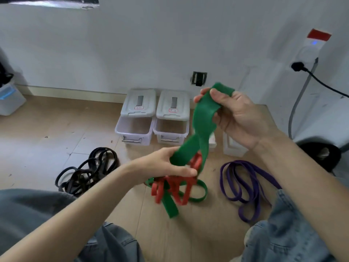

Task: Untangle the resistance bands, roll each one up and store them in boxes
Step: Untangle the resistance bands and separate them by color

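Hands work mid-frame: right hand (232,114) pinches the green band (203,118) high, left hand (166,163) grips it lower where the red band (175,184) knots in, apparently looped through. Best to feed green slack out gently, never yanking.

The wide band (203,118) held up in the air is bright green, and the thinner bands (175,184) tangled with it are red. The bands (88,171) on the floor to the left are black, and the band (243,184) on the right is purple. The two boxes (135,132) are see-through white with pale grey lids (139,103), the floor (47,127) is light brown wood, the wall (151,44) is white, and the trousers (283,233) are blue denim.
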The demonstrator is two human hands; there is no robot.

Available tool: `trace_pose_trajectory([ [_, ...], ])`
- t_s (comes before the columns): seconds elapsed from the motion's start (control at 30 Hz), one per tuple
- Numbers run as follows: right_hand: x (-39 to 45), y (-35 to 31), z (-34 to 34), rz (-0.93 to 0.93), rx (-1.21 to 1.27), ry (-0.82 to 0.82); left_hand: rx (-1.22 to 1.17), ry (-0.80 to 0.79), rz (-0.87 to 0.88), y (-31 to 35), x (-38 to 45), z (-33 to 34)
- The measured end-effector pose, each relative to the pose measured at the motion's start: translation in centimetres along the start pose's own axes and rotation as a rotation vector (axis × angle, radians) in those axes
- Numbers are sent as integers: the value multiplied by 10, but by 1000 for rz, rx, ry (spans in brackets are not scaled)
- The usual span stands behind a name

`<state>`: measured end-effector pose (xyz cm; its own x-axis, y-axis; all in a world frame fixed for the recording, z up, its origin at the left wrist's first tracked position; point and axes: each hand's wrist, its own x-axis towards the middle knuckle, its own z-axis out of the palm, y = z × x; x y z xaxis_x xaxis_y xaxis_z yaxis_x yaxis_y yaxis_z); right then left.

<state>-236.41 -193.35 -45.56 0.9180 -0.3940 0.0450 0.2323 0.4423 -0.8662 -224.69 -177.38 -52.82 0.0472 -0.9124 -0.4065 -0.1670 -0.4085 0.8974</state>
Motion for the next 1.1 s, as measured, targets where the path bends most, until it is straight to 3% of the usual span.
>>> trace_pose_trajectory([
  [0.1, 2, 5, 5, 7, 54, 88, -57, 222, 3, -2, 12, 8],
  [0.17, 1, 0, 1, 26, 118, 62, -178, 316, 28, 2, 15, 1],
  [0.27, -6, 4, -4, 123, -92, -16, -410, 442, 104, 11, 12, -15],
  [0.37, -6, 11, -1, 151, -256, 19, -225, 539, 82, 15, 11, -19],
  [0.43, -5, 8, 4, 107, -181, 11, 135, 530, -37, 6, 13, -15],
  [0.5, -5, 8, 10, 62, -106, -8, 289, 446, -38, -3, 15, -10],
  [0.57, -4, 11, 12, 23, -40, 30, 143, 238, 35, -9, 16, -9],
  [0.7, 4, -2, 1, -110, 244, 185, -272, -164, -53, -15, 11, -2],
  [0.8, 5, -10, -17, -137, 392, 368, -356, -173, -24, -11, 7, -9],
  [0.87, 1, -2, -24, -23, 344, 414, -301, -101, 74, -5, 4, -15],
  [0.93, -7, 10, -27, 205, 82, 266, -348, 30, 158, 6, 2, -17],
  [1.0, -17, 24, -20, 419, -403, -74, -455, 119, 243, 17, 1, -19],
  [1.07, -24, 39, -7, 489, -798, -371, -590, 150, 337, 29, -2, -24],
  [1.1, -25, 44, -1, 449, -880, -404, -665, 173, 367, 34, -4, -28],
])
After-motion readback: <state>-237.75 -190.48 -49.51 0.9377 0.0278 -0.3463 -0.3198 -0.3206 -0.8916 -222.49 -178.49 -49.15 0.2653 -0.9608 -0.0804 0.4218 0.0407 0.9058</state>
